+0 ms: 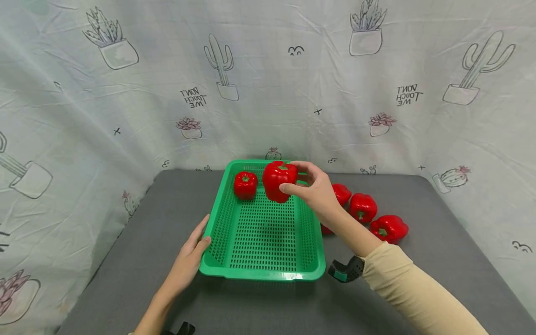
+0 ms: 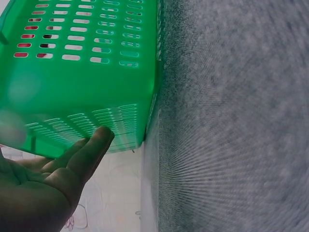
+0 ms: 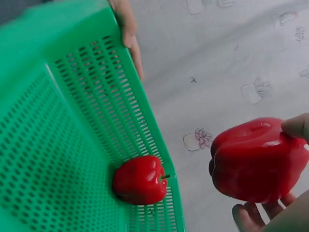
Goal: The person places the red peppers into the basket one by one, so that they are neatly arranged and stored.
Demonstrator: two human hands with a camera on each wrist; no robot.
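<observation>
A red bell pepper is held by my right hand above the far part of a green plastic basket. Thumb and fingers grip the pepper's right side; the right wrist view shows the pepper large, with the thumb on top. Another red bell pepper sits inside the basket at its far left corner. My left hand rests against the outside of the basket's left wall. In the left wrist view its fingers lie fairly straight along the slotted side.
To the basket's right, several red bell peppers lie on the grey table, partly behind my right forearm. A pale curtain with cactus drawings hangs behind the table. A black wrist device sits at my right wrist.
</observation>
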